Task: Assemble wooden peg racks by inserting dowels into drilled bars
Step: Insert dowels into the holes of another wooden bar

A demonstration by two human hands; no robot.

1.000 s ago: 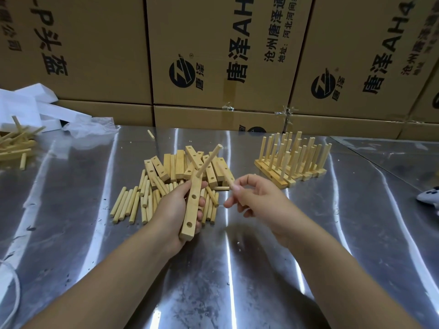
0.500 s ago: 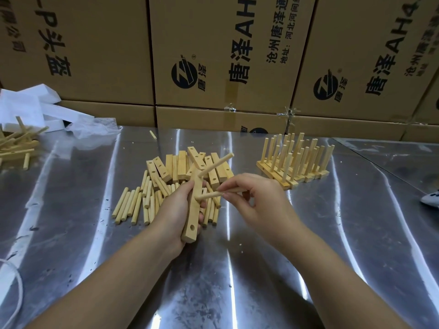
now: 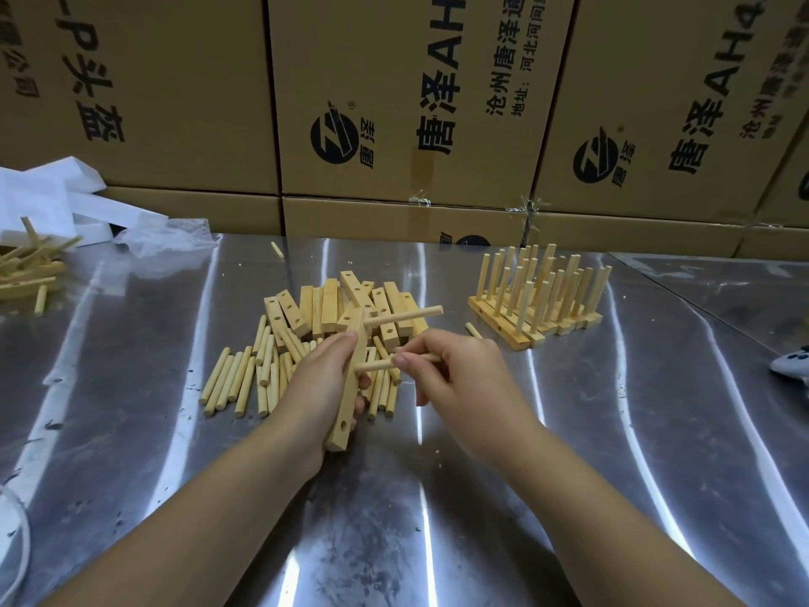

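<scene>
Bare steel table [image 3: 394,519] lies open toward the person. Above it the left hand [image 3: 319,387] grips a bar [image 3: 352,396], one dowel [image 3: 407,315] seated near its top. The right hand [image 3: 459,387] pinches a second dowel [image 3: 376,365], tip at the bar's middle. Loose bars [image 3: 328,304] and loose dowels [image 3: 236,378] crowd behind, racks [image 3: 538,300] to the right. Cartons [image 3: 394,102] read "唐泽 AH".

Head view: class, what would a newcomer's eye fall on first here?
At centre, the left hand grips a drilled bar with one dowel already sticking out, while the right hand pinches a second dowel against it. Behind lies a heap of bars and loose dowels; to the right stand finished racks on the shiny metal table.
</scene>
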